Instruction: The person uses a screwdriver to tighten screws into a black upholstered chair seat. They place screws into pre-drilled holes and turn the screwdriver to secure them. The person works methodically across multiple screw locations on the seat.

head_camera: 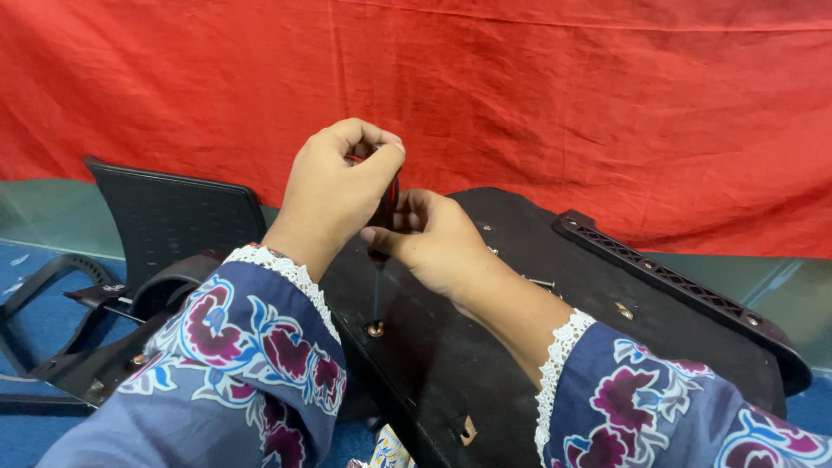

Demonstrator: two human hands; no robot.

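Left hand (334,186) closed on top of screwdriver (382,227) handle. Right hand (433,238) grips handle lower down. Screwdriver upright, tip on screw (375,329) in black seat base (520,347). Chair back (173,217) lies left.

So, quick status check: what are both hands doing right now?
Left hand shut on screwdriver handle top. Right hand gripping lower handle. Tip on screw in black chair base. Nothing in the way.

Left hand (334,186) wrapped on top of red/black screwdriver (386,208), right hand (438,243) gripping handle lower. Shaft upright, tip in screw (375,329) nr left edge of black chair seat base (485,364). Black chair back (173,217) at left. Red cloth (563,95) behind.
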